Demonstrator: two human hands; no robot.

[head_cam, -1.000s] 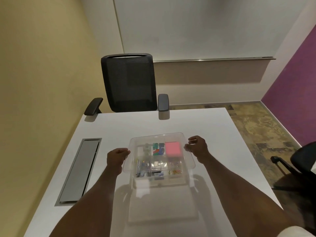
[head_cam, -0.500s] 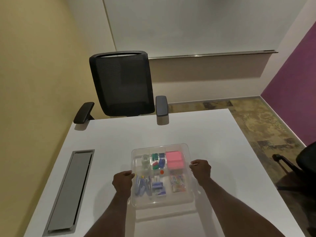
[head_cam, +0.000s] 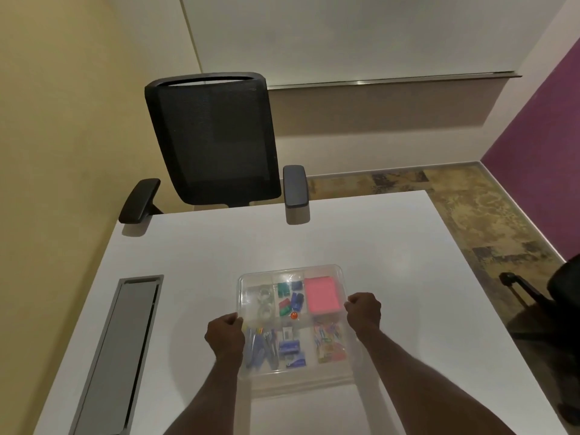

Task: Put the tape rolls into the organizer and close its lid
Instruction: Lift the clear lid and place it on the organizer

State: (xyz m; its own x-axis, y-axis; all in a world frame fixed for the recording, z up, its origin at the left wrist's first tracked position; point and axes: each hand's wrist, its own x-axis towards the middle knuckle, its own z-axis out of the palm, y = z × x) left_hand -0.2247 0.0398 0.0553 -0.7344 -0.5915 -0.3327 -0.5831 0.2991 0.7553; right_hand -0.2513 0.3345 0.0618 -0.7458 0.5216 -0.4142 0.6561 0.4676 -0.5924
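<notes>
A clear plastic organizer point(head_cam: 301, 386) sits on the white table point(head_cam: 361, 240) in front of me. Its transparent lid point(head_cam: 292, 273) lies almost flat over the compartments. Two clear tape rolls point(head_cam: 263, 304) rest in the far left compartment, seen through the lid. My left hand point(head_cam: 224, 335) is closed on the lid's left edge. My right hand point(head_cam: 364, 310) is closed on its right edge. Other compartments hold a pink note pad point(head_cam: 321, 295), coloured clips and staples. I cannot tell whether the lid is latched.
A black mesh office chair point(head_cam: 213, 139) stands at the table's far side. A grey cable hatch point(head_cam: 122, 350) is set into the table on the left. Another dark chair point(head_cam: 561, 287) stands off the table's right edge.
The lid was raised and tilted above the organizer; both hands have brought it down and toward me until it lies over the compartments.
</notes>
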